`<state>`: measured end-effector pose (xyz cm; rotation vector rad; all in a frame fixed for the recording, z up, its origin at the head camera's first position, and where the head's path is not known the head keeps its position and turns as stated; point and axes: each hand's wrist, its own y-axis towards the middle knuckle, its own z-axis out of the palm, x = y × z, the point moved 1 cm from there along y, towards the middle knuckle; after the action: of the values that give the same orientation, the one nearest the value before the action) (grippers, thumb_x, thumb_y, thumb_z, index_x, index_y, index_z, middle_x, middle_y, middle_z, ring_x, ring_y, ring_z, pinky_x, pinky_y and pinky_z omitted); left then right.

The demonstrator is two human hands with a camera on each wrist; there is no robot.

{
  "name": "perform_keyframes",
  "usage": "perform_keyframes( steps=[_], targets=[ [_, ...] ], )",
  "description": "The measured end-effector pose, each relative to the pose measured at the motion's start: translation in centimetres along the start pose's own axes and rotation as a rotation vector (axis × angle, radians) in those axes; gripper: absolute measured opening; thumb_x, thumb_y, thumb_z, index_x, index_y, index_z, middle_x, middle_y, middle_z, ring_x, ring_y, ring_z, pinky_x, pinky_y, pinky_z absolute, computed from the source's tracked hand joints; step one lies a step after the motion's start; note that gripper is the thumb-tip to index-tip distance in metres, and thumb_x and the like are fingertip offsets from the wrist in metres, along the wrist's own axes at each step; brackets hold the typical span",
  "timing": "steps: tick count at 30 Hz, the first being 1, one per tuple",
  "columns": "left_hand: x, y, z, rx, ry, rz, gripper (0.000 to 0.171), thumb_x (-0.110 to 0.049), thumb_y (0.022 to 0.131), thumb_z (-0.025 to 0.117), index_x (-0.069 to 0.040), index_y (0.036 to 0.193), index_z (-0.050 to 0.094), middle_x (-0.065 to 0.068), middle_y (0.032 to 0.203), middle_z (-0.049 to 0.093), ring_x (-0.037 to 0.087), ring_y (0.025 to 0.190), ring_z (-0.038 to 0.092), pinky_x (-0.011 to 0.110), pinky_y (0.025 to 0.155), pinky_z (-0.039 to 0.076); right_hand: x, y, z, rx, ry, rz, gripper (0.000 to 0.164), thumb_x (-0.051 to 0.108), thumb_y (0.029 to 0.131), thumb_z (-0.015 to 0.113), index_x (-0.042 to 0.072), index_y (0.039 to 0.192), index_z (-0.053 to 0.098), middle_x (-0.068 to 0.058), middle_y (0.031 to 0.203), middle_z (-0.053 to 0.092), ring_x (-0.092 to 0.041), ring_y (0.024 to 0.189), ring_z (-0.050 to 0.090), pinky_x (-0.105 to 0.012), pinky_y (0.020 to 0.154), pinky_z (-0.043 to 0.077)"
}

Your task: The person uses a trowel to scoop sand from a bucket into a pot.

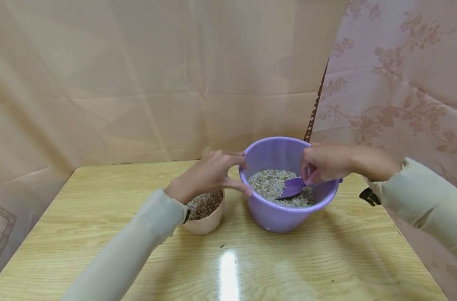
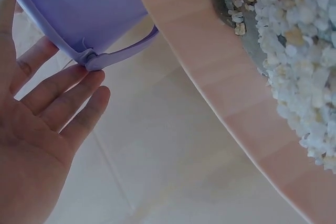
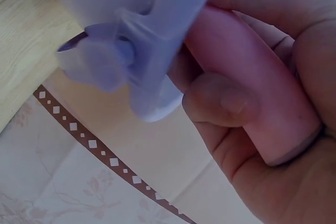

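Pale wood-grain tabletop (image 1: 100, 238) in front. Round peach-coloured pot (image 1: 204, 228), pebbles inside, partly hidden under the left wrist. Just right of it, round lilac plastic bucket (image 1: 275, 217). Left grip (image 1: 213, 169) wide, thumb and fingers spread against the bucket's left rim. Right grip (image 1: 324, 161) closed around the pink handle of a small purple scoop (image 1: 293, 187), blade in the bucket's pale gravel (image 1: 267, 180). Behind, plain beige curtain (image 1: 157, 83).

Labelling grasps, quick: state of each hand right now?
Left hand: open, fingers spread, touching the purple bucket at its rim.
Right hand: closed, holding the purple scoop by its pink handle.
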<state>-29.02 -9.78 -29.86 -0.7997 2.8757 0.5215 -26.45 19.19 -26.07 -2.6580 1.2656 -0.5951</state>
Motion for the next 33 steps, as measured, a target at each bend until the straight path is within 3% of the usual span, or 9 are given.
perform_keyframes(
  steps=[9, 18, 33],
  targets=[
    [-0.2, -0.1, -0.1, 0.008, 0.016, -0.021, 0.054, -0.062, 0.068, 0.08, -0.022, 0.101, 0.07, -0.008, 0.107, 0.074, 0.007, 0.068, 0.056, 0.037, 0.071, 0.031, -0.4, 0.3, 0.6, -0.016, -0.009, -0.009, 0.01, 0.005, 0.083, 0.078, 0.014, 0.087, 0.077, 0.006, 0.076, 0.07, -0.005, 0.06, 0.06, -0.021, 0.052, 0.05],
    [-0.2, -0.2, -0.1, 0.016, 0.006, -0.034, 0.054, -0.062, 0.068, 0.081, -0.022, 0.103, 0.069, -0.011, 0.102, 0.074, 0.01, 0.065, 0.052, 0.037, 0.071, 0.03, -0.5, 0.7, 0.8, -0.059, -0.017, -0.113, 0.019, -0.003, 0.079, 0.077, 0.016, 0.079, 0.076, 0.011, 0.074, 0.069, -0.002, 0.062, 0.059, -0.023, 0.058, 0.05],
    [-0.6, 0.1, -0.2, 0.022, -0.003, -0.067, 0.059, -0.06, 0.064, 0.084, -0.019, 0.105, 0.072, -0.005, 0.104, 0.075, 0.011, 0.059, 0.047, 0.038, 0.069, 0.03, -1.2, 0.5, 1.4, -0.1, -0.023, -0.153, 0.018, 0.0, 0.081, 0.077, 0.018, 0.079, 0.077, 0.01, 0.075, 0.072, -0.001, 0.066, 0.064, -0.021, 0.064, 0.053]
  ],
)
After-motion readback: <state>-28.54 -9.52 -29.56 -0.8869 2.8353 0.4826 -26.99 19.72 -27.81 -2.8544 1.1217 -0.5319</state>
